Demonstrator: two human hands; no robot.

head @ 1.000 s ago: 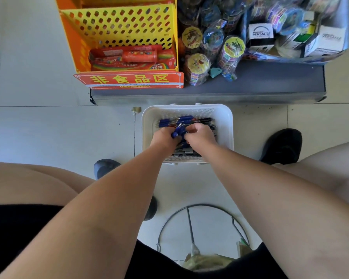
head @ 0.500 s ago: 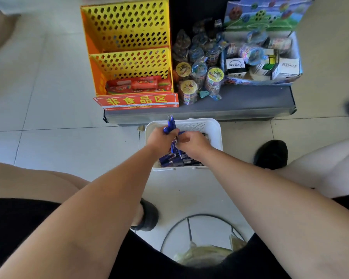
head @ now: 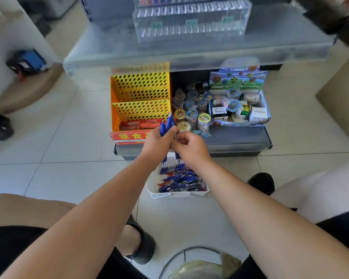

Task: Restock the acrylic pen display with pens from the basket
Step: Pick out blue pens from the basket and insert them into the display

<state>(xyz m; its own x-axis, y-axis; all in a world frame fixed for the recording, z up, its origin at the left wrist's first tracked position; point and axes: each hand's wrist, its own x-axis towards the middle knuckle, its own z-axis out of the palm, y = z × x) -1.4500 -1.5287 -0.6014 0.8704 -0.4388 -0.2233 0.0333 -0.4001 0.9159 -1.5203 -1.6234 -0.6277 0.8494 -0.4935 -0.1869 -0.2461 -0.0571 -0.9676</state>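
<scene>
Above the far end of the basket (head: 152, 190): left hand (head: 157, 142) raised, fingers wrapped round a small bunch of blue pens (head: 168, 125), upper ends poking past the knuckles, lower ends hanging under the palm.
Right hand (head: 190, 146): close against the left, fingers curled in toward the bunch; pinching a pen or merely steadying, cannot tell.
Basket: white, on the floor tiles at the foot of the lower shelf (head: 240, 142), holding a thick heap of loose pens (head: 179, 180), mostly blue, a few red.
Acrylic pen display (head: 190, 24): clear and tiered, toward the back edge of the upper shelf (head: 109, 49), well apart from both hands; blurred, a few pens glimpsed in the top tier, front tiers seemingly bare.
Lower shelf: yellow perforated bins (head: 139, 91) at its left end, small toys and boxes across the rest.
Done so far: one handful gathered from the basket, by the look of it; none of it placed in the display yet.
Left to do: lifting the bunch to the display, slotting pens tier by tier, then going back for the heap; most of the job, judging by the basket's fill.
</scene>
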